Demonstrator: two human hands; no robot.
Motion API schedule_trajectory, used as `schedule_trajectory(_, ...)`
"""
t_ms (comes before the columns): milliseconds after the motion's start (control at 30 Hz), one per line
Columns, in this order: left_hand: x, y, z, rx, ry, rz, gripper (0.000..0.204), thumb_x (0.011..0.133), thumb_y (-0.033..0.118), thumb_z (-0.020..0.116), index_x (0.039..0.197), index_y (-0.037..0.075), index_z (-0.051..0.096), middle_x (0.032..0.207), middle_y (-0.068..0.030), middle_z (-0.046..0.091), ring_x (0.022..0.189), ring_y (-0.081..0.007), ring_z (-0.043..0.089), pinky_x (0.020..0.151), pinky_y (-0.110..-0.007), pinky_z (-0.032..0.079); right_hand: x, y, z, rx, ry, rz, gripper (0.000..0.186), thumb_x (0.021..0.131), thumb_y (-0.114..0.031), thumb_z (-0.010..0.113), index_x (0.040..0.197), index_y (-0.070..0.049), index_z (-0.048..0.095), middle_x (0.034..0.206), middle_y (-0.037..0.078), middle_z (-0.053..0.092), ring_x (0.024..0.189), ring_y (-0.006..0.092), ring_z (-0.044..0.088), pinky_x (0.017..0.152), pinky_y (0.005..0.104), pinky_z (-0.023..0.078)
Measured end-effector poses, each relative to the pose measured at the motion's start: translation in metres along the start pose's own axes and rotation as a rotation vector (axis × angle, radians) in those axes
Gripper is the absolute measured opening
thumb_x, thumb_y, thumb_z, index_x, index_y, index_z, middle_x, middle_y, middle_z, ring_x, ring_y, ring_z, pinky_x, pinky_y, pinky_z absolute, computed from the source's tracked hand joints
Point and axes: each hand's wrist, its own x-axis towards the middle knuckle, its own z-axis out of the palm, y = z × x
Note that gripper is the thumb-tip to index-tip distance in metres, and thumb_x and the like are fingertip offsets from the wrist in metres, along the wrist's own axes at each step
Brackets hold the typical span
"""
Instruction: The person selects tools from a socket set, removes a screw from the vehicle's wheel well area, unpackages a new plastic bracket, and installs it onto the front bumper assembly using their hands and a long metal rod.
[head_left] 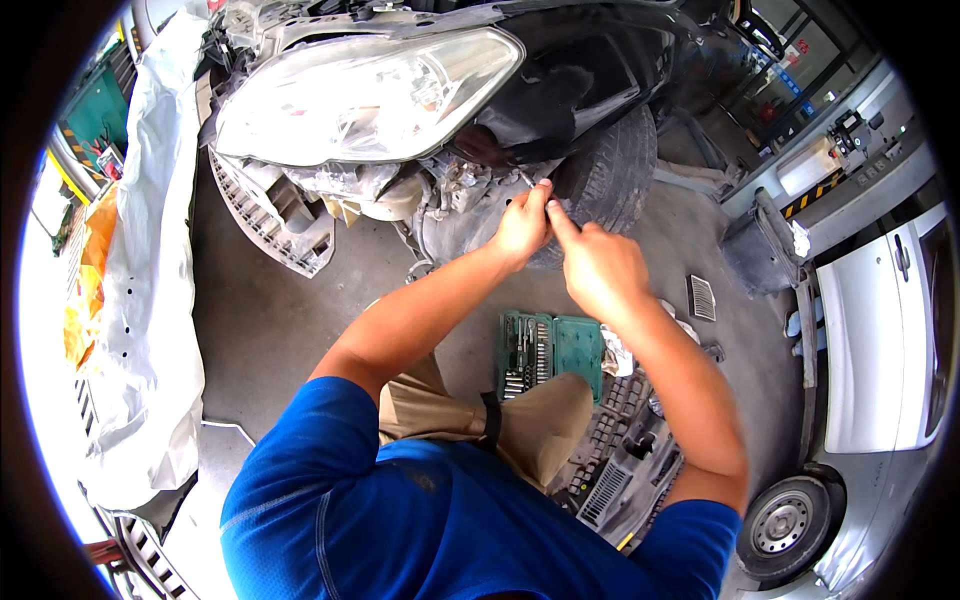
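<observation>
Both arms reach forward to the front corner of a black car, between its clear headlight (370, 95) and the front tyre (608, 175). My left hand (522, 228) is closed around a slim metal tool (527, 181), whose tip points up at the exposed parts under the fender (570, 95). Close against it on the right, my right hand (608, 265) is also closed, fingers curled and the index finger along the top. What sits inside the right hand is mostly hidden. The bumper is off at this corner, leaving brackets and wiring (455, 195) bare.
Below my hands lies an open green socket set (577, 350) on the floor, near my knee. A dark grille part (620, 480) is beside my right leg. A pale detached panel (150, 260) stands at left. Farther right are a dark bin (760, 245) and a white car (870, 340).
</observation>
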Motion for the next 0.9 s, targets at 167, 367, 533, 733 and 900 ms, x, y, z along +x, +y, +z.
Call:
schedule_trajectory(167,0.008,0.002,0.001,-0.082,-0.04,-0.025,0.034,0.094,0.037,0.047,0.081,0.006,0.053,0.056,0.0003,0.043,0.044,-0.0107,0.035,0.041,-0.026,0.028,-0.011,0.0,-0.001,-0.647,0.112,-0.253,0.054,0.079,-0.014,0.061,0.13,-0.006,0.049,0.074,0.012,0.058,0.063,0.0202,0.062,0.058,0.0324,0.05)
schedule_trajectory(367,0.01,-0.006,0.005,-0.031,-0.007,-0.018,0.038,0.096,0.041,0.043,0.084,0.005,0.05,0.054,-0.0024,0.04,0.041,-0.0117,0.032,0.039,-0.026,0.024,-0.014,0.021,0.005,0.866,-0.001,0.242,0.035,0.083,-0.013,0.064,0.116,-0.006,0.055,0.075,0.007,0.058,0.055,0.0104,0.051,0.048,0.0245,0.041)
schedule_trajectory(533,0.005,0.005,0.006,-0.064,-0.072,-0.098,0.037,0.096,0.041,0.044,0.085,0.006,0.048,0.055,-0.0016,0.036,0.041,-0.0109,0.029,0.039,-0.025,0.023,-0.012,0.036,-0.004,-0.218,0.156,-0.227,0.057,0.078,-0.006,0.064,0.132,-0.015,0.048,0.08,0.014,0.062,0.063,0.0254,0.063,0.055,0.0358,0.05)
schedule_trajectory(733,0.01,0.0,0.003,-0.069,-0.022,-0.067,0.037,0.095,0.04,0.045,0.083,0.006,0.048,0.055,-0.0021,0.037,0.039,-0.0117,0.028,0.038,-0.026,0.022,-0.031,0.025,0.009,0.53,0.111,0.149,0.039,0.089,-0.034,0.058,0.122,-0.014,0.051,0.078,0.012,0.06,0.06,0.018,0.057,0.055,0.0301,0.045)
schedule_trajectory(900,0.007,-0.002,0.007,-0.1,-0.006,-0.046,0.036,0.095,0.039,0.045,0.083,0.006,0.048,0.054,-0.002,0.036,0.039,-0.0118,0.028,0.038,-0.027,0.022,-0.029,0.024,0.019,1.41,0.064,0.456,0.036,0.091,-0.033,0.06,0.111,-0.004,0.054,0.07,0.006,0.058,0.054,0.0108,0.05,0.05,0.0244,0.04)
